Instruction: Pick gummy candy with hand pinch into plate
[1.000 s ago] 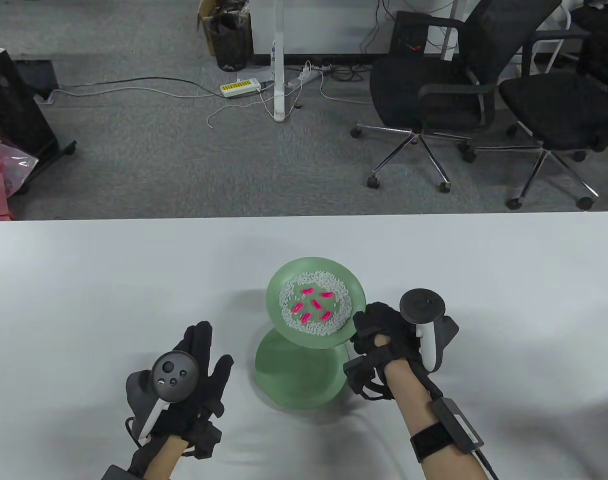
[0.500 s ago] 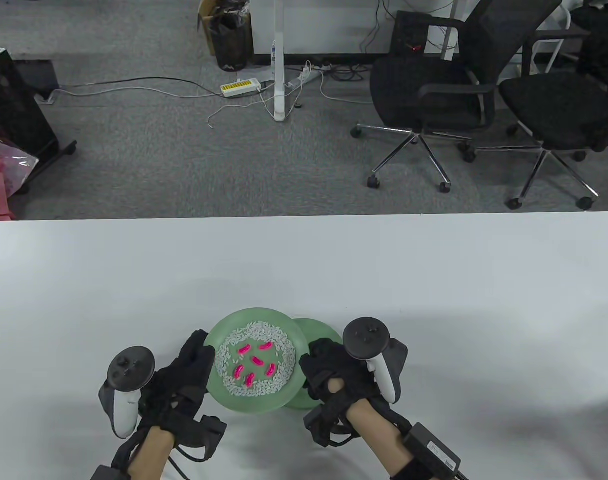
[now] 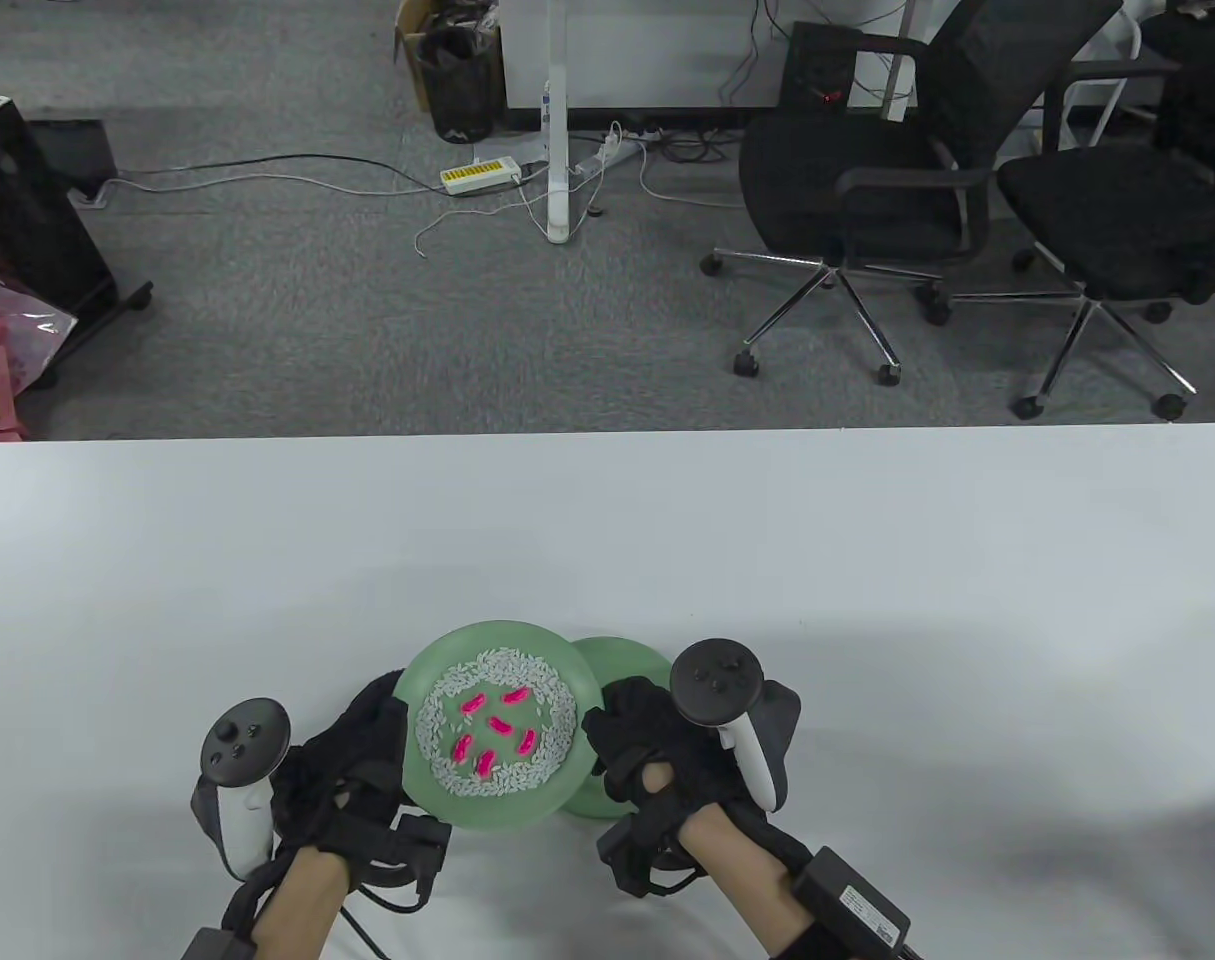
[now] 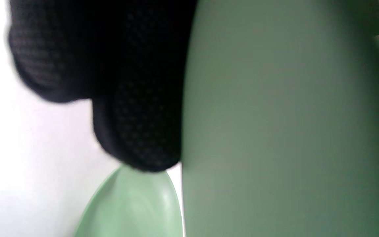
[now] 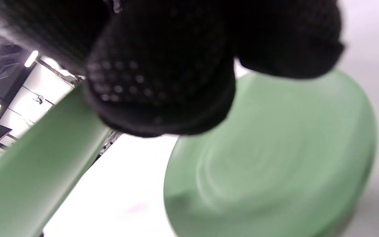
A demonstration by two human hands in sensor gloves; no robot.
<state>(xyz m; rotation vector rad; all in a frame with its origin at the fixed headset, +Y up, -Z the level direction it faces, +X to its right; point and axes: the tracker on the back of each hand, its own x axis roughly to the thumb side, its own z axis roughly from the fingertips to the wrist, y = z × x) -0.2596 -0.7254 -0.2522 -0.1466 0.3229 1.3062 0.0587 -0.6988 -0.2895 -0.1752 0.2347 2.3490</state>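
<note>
In the table view we hold the full plate (image 3: 497, 738) between both hands, raised above the table (image 3: 867, 560). Six pink gummy candies (image 3: 495, 729) lie at its middle on a bed of white grains (image 3: 437, 720). Our left hand (image 3: 352, 770) grips the plate's left rim and our right hand (image 3: 657, 750) its right rim, fingers curled at the edges. The empty plate (image 3: 622, 665) rests on the table just right of the full plate and is partly hidden under it. A second ago only the right hand carried the full plate, farther from us; since then the left hand has joined it and the plate has come near and drifted slightly left. We judge this is still arranging the two plates: no candy has been pinched yet, and the full plate must go down beside the empty one first.

In the left wrist view the gloved fingers (image 4: 137, 98) press against the full plate's green underside (image 4: 275, 131), with the empty plate (image 4: 133, 207) below.

In the right wrist view the fingers (image 5: 163, 72) curl over the full plate's rim (image 5: 38, 171); the empty plate (image 5: 275, 158) lies bare on the table, no candy in it.
</note>
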